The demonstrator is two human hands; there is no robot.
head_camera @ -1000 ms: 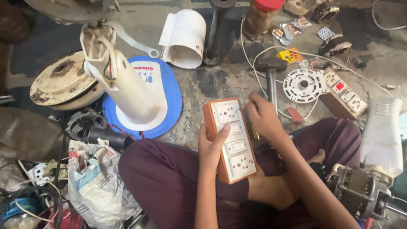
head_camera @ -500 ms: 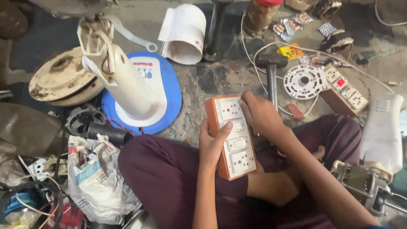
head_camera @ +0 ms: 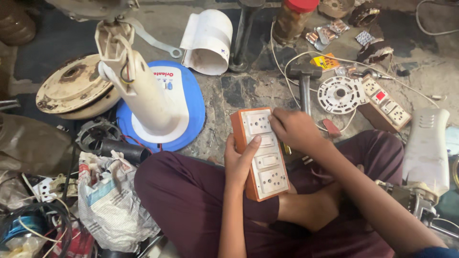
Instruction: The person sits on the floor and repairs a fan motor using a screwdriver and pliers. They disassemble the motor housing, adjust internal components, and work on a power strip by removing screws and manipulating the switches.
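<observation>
I see the left hand (head_camera: 239, 162) wrapped round the orange-backed switchboard (head_camera: 262, 152), thumb on its white plastic face, board over the lap. Right hand (head_camera: 292, 130) curled shut at its top right edge; what it grips I can't tell. Yellow square packet (head_camera: 326, 61) beyond it, by the hammer (head_camera: 304, 79).

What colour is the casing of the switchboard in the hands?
Orange casing on the switchboard, with a white faceplate; the head view shows it.
</observation>
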